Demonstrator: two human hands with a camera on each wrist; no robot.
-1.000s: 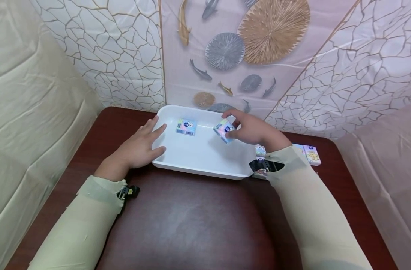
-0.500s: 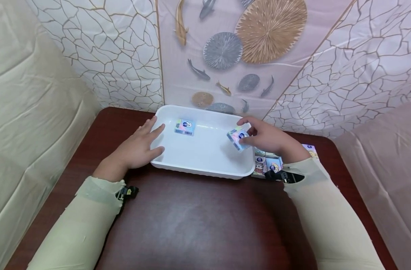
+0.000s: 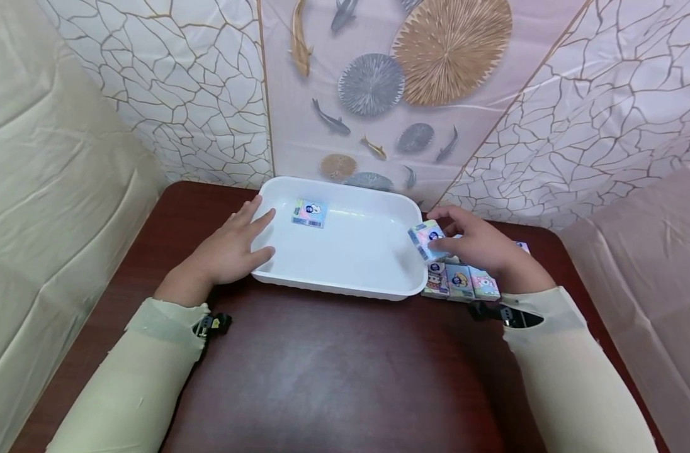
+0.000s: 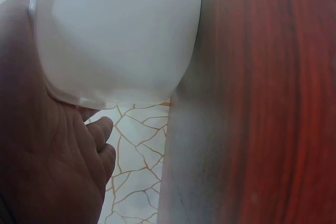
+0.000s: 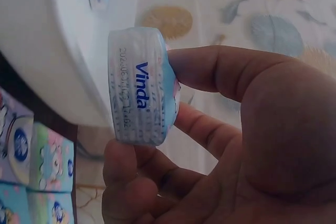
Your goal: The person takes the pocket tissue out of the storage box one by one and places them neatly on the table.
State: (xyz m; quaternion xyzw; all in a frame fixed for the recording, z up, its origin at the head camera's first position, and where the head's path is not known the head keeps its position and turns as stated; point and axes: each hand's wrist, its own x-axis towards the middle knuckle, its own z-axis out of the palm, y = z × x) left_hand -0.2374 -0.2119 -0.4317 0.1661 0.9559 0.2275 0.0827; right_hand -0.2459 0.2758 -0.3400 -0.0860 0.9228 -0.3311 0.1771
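My right hand (image 3: pixel 481 245) pinches a small Vinda tissue pack (image 3: pixel 426 240) between thumb and fingers, above the right rim of a white tray (image 3: pixel 350 248). In the right wrist view, the printed end of the held tissue pack (image 5: pixel 139 87) faces the camera. Another tissue pack (image 3: pixel 309 213) lies flat in the tray's far left part. My left hand (image 3: pixel 228 251) is spread at the tray's left end, fingers fairly straight and apart. The left wrist view has the palm against the outside of the tray wall (image 4: pixel 115 35).
Several more tissue packs (image 3: pixel 460 282) lie close together on the dark red-brown table (image 3: pixel 333 365), right of the tray and partly under my right hand. A patterned cloth (image 3: pixel 373 138) hangs directly behind the tray. Pale drapes (image 3: pixel 56 207) stand at both sides.
My right hand has moved right with the tissue pack, from over the tray's inside to its right rim. More packs on the table now show. The left hand has stayed put.
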